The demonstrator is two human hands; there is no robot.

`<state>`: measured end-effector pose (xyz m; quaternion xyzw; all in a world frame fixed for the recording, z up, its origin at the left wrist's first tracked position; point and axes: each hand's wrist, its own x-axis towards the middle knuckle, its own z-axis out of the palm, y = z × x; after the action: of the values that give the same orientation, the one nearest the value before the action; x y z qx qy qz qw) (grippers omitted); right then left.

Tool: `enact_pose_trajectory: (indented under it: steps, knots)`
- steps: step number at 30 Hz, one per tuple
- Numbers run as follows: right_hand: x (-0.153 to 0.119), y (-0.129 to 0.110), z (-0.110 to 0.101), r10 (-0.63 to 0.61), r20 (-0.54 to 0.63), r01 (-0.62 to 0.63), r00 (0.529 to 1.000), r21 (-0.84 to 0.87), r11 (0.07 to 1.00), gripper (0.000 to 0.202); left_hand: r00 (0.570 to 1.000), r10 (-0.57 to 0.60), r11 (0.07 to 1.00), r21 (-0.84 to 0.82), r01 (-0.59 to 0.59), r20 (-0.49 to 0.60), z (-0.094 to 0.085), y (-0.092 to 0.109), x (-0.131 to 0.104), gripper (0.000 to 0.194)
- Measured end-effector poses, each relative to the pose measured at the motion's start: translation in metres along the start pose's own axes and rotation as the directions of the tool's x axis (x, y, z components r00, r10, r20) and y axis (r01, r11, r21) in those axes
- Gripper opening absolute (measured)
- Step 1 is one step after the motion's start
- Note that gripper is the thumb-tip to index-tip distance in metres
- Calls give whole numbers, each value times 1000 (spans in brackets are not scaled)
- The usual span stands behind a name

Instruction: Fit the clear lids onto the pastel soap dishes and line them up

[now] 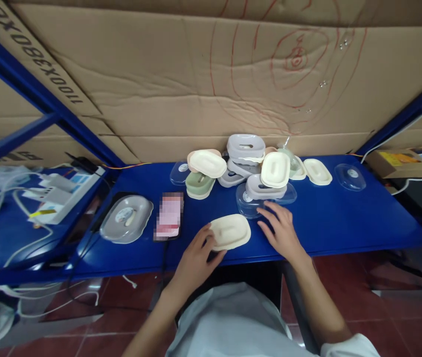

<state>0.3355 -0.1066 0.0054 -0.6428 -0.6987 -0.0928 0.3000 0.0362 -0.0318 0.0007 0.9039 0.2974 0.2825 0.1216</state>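
Note:
My left hand point(199, 255) grips the left end of a cream oval soap-dish-like piece point(233, 231) with a slot-shaped dip in its middle, near the table's front edge. To its right, my right hand point(279, 229) is open, fingers apart. Its fingertips reach the edge of a clear plastic lid point(246, 207); whether they touch it I cannot tell. Behind the lid sits a pale grey oval dish point(259, 187) with another cream piece point(275, 169) leaning on it. A green dish point(199, 186) stands farther left, a cream piece point(208, 163) lying over it.
Stacked grey dishes point(246, 146) stand at the back by the cardboard wall point(158, 84). Left lie a phone point(169, 216) and a grey tray under clear plastic point(127, 219). Another clear lid point(350, 177) and a cream piece point(318, 172) are on the right of the blue table point(330, 218).

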Motion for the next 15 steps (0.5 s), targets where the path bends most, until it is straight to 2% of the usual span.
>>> enact_pose_trajectory:
  steps: [4,6,9,12,15]
  knots:
    - [16,21,-9,67,-59,-77,996,-180,981,45,995,71,995,-74,-65,75,-2,-1,7,6]
    - [29,35,-14,52,-34,-59,998,-240,969,41,991,106,992,-78,-99,86,-3,0,9,7]
    - [50,49,-22,-16,0,16,1000,-205,979,29,991,111,992,-71,-105,81,-2,3,11,11]
    - [64,45,-31,-72,-7,72,997,-78,994,29,993,108,992,-67,-105,45,0,5,9,13]
    - [61,20,-35,-145,-21,145,989,35,989,31,996,84,996,-41,-85,-21,2,3,4,28]
